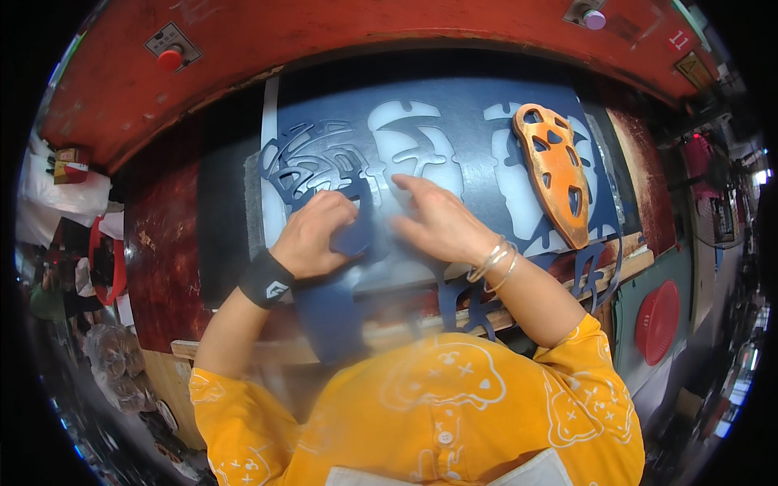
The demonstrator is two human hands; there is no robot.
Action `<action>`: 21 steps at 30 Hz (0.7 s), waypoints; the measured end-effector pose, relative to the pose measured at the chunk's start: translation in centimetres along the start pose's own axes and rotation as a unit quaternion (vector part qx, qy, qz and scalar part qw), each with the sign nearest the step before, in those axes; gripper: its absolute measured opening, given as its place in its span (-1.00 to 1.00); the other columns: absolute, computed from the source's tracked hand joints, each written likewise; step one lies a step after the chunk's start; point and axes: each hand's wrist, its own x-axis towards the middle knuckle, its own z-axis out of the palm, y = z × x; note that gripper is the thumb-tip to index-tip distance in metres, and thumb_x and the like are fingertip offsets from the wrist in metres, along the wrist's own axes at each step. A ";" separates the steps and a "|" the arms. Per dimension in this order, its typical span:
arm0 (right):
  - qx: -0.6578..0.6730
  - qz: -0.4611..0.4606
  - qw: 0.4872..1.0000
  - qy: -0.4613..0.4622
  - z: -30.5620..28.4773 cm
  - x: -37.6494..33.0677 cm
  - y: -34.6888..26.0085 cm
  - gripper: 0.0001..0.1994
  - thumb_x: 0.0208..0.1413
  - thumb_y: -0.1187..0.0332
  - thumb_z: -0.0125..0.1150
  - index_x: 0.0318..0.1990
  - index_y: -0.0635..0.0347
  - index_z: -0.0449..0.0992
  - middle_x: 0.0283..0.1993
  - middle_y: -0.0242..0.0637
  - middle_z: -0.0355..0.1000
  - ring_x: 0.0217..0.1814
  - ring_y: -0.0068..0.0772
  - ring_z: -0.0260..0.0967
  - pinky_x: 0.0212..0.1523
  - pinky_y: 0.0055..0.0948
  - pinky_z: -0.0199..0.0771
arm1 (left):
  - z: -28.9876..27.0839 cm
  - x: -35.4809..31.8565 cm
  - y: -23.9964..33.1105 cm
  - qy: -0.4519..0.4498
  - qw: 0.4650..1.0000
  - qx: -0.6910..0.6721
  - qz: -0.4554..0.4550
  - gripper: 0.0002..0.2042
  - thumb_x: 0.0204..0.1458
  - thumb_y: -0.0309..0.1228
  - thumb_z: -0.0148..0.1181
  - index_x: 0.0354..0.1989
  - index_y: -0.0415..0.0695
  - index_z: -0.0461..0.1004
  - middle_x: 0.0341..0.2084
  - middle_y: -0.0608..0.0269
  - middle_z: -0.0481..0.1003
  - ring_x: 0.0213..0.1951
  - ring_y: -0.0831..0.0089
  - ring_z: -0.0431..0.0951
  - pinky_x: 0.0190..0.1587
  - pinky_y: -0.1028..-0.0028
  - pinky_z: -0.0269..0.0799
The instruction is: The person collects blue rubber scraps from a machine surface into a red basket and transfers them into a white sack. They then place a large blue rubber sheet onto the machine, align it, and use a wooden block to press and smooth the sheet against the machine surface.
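My left hand (312, 236), with a black band at its wrist, is closed on a dark blue cut piece (354, 235) of sheet material. Just beyond it, several curved blue strips (316, 158) lie in a tangled pile. My right hand (442, 220), with bangles on its wrist, hovers over the blue sheet (478, 154) with its fingers apart and nothing in them. Shaped openings in that sheet show a pale surface below. At the right lies an orange, long, tapered cutting die (559, 174) with several holes.
A red machine beam (356, 36) spans the far side, carrying a red push button (169, 58) and a pale purple knob (595, 19). Blue offcuts (466, 300) hang over the wooden front edge (640, 261). A red plastic basket (657, 322) is at the right.
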 end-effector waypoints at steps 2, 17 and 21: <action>0.022 0.039 0.999 0.009 -0.2 0.9 -0.3 -0.33 0.03 0.16 0.21 0.17 0.51 0.19 0.05 0.18 0.37 -0.08 -0.08 0.46 -0.07 -0.34 0.47 | 0.1 -0.3 -0.3 0.008 1.000 0.014 0.021 -0.54 -0.42 -0.45 0.50 -0.40 -0.18 0.28 -0.23 0.11 0.40 -0.11 0.07 0.39 -0.07 0.27 0.35; 0.526 0.189 0.796 -0.232 0.5 3.7 2.0 -0.68 0.15 0.25 0.18 -0.09 0.35 0.50 -0.19 -0.30 0.51 -0.22 -0.54 0.45 -0.21 -0.51 0.48 | 1.3 -0.3 0.9 0.164 0.981 0.054 0.083 -0.51 -0.27 -0.46 0.37 -0.09 -0.27 0.37 -0.15 0.01 0.43 -0.03 -0.01 0.41 -0.02 0.25 0.39; 0.297 0.127 0.934 -0.151 -1.1 2.9 0.7 -0.62 0.13 0.20 0.18 -0.04 0.35 0.47 -0.21 -0.25 0.52 -0.24 -0.46 0.46 -0.19 -0.47 0.48 | -0.1 0.9 0.0 0.216 0.976 0.016 -0.031 -0.71 -0.13 -0.46 0.28 -0.20 -0.29 0.47 -0.35 0.08 0.52 -0.26 0.12 0.54 -0.13 0.39 0.45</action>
